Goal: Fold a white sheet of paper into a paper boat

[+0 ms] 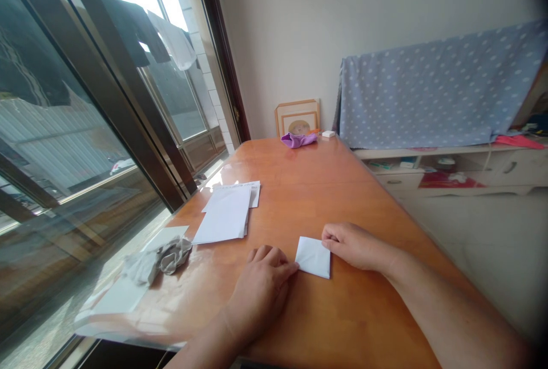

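Note:
A small folded white paper [314, 256] lies flat on the orange wooden table [325, 198] in front of me. My left hand [262, 285] rests on the table with its fingers curled, its fingertips touching the paper's left edge. My right hand [353, 245] lies at the paper's upper right corner, fingers curled and pressing down on it. Neither hand lifts the paper.
A stack of white sheets [226, 213] lies to the left of the hands. A crumpled grey cloth [159, 259] sits on another sheet near the window side. A purple cloth [298, 140], a picture frame [298, 116] and a small white box [328, 134] are at the table's far end.

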`<state>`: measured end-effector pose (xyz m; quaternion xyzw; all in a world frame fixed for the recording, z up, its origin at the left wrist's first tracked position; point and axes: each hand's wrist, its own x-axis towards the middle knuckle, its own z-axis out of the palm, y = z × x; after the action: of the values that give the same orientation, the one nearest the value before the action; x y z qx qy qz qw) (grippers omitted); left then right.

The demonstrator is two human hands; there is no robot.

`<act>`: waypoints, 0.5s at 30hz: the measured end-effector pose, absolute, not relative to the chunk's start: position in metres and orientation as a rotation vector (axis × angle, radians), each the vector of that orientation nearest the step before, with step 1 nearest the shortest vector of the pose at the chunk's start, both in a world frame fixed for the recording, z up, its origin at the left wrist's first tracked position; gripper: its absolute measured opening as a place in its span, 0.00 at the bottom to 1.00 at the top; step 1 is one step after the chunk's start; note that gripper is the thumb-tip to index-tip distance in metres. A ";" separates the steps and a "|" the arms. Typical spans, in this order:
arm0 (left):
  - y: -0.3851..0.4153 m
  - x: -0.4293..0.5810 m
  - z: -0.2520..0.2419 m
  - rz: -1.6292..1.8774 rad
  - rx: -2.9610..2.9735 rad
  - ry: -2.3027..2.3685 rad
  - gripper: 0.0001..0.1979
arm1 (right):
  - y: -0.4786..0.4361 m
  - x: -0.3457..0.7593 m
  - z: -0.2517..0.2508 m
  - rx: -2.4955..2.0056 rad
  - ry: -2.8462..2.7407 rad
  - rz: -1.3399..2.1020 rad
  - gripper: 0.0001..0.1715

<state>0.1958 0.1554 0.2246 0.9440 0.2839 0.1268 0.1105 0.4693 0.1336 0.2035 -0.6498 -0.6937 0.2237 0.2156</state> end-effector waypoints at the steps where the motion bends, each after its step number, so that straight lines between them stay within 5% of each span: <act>1: 0.156 0.196 0.225 0.357 2.797 0.812 0.16 | 0.134 0.469 0.203 -1.801 -1.923 0.616 0.10; 15: 0.166 0.190 0.224 0.372 2.775 0.762 0.09 | 0.134 0.469 0.205 -1.816 -1.920 0.613 0.10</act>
<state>0.1899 0.1665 0.2241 0.9495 0.2607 0.1274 0.1196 0.4694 0.1337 0.2047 -0.6540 -0.6916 0.2208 0.2125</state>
